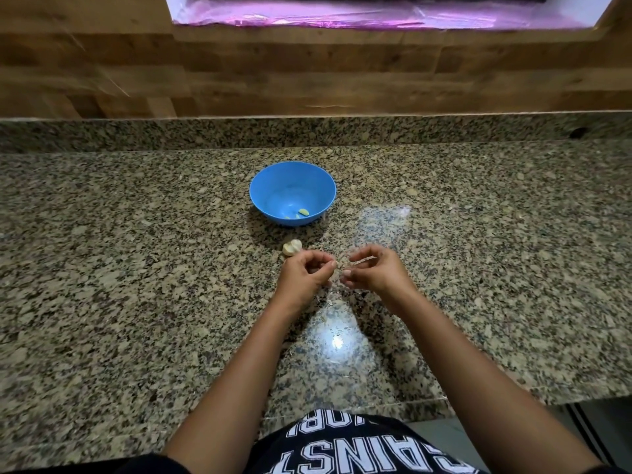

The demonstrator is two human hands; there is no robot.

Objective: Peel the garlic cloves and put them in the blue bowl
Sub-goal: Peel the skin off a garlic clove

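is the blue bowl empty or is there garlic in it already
Not empty. The blue bowl stands upright on the countertop with a few pale peeled cloves at its bottom.

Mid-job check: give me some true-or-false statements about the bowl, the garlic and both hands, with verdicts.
The round blue plastic bowl is empty. False: pale peeled garlic cloves lie in it.
A partial white garlic bulb lies on the speckled granite counter between bowl and hands. True.
The left hand lies flat on the counter. False: its fingers pinch a small garlic clove.
The right hand pinches a thin skin strip. True.
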